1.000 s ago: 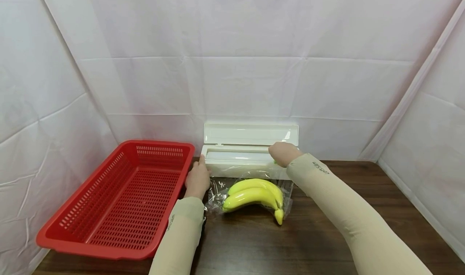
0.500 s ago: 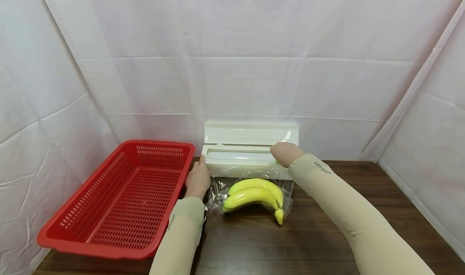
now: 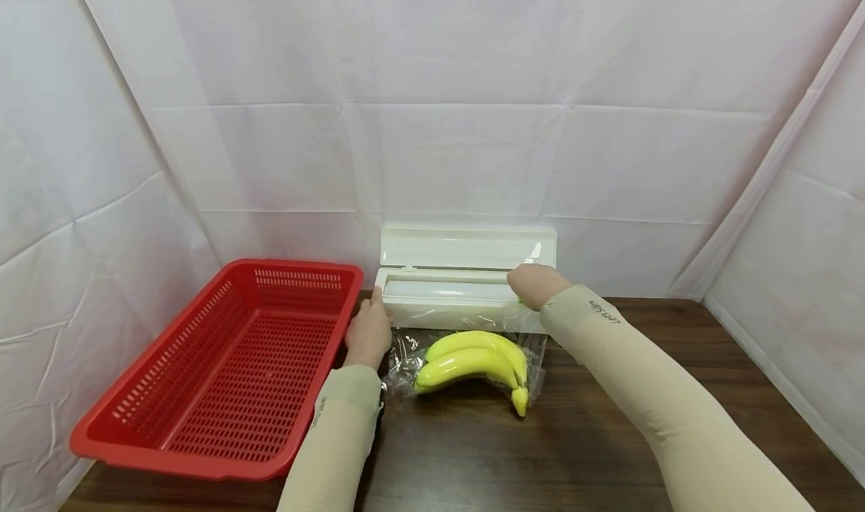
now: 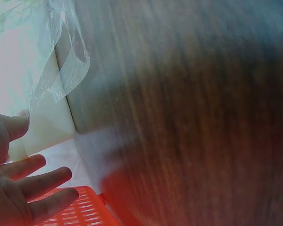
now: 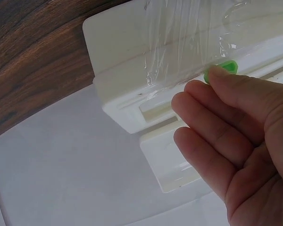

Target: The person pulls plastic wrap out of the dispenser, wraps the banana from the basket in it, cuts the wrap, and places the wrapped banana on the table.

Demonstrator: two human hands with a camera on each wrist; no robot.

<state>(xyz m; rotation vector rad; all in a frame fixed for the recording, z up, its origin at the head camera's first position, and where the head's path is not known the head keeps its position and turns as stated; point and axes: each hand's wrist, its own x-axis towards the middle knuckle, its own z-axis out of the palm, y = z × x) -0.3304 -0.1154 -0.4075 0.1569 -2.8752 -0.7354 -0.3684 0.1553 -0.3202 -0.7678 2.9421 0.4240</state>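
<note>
A white cling film dispenser (image 3: pixel 432 315) stands at the back of the table with its lid (image 3: pixel 459 248) raised and a film roll (image 3: pixel 446 290) inside. My left hand (image 3: pixel 368 335) holds its left front corner between thumb and index finger, the other fingers spread. My right hand (image 3: pixel 538 285) is over its right part, thumb and index finger on a small green slider cutter (image 5: pixel 228 67) on the top edge; the other fingers curl loosely. Clear film (image 3: pixel 405 354) hangs from the dispenser's front and lies around two yellow bananas (image 3: pixel 473 365) joined at the stem.
A red plastic basket (image 3: pixel 169 463) with slotted walls stands to the left, close beside my left hand. White cloth walls (image 3: pixel 459 159) enclose the back and sides. Dark wooden table surface (image 3: pixel 513 459) lies in front of the bananas and to the right.
My right hand has shifted slightly rightward along the dispenser with the green slider cutter. The left hand, dispenser and bananas have stayed in place.
</note>
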